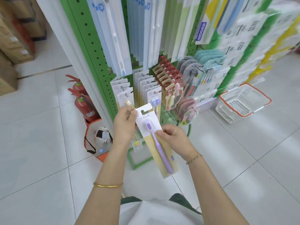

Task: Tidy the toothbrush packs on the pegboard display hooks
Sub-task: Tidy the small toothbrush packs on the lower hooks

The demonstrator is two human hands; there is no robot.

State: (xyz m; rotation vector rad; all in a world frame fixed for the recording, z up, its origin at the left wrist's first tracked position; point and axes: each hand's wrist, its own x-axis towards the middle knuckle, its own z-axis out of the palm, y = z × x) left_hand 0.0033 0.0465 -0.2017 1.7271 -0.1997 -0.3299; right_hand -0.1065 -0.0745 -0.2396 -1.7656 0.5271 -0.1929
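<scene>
A person is holding a purple toothbrush pack (159,153) in front of the lower rows of the green pegboard (90,46), off any hook and tilted so its top is leaning left. The left hand (124,122) is pinching the card's upper left corner with curled fingers and thumb, right beside the hang slot (145,111). The right hand (173,137) is pinching the pack at mid-height, its fingertips closing over the brush neck just below the blister dome. A thin metal hook tip (129,112) is poking out by the left fingertips (whether those fingers are also steadying it I cannot tell), and behind it a short row of matching packs (125,95) is hanging on its peg. My judgement is that the pack is about to be threaded onto that hook, and that is where things are likely to go wrong. The slot is sitting to the right of the tip and at an angle to it, so a push from here is risking the wire missing the opening and creasing or tearing the thin card bridge above it. The left thumb is also crowding the slot and may be hiding the opening. A sideways shove is risking jostling the neighbouring row (151,90), packed close alongside, and knocking a pack loose toward the tiled floor (40,127), where two fire extinguishers (84,106) are standing beside the rack's foot.
</scene>
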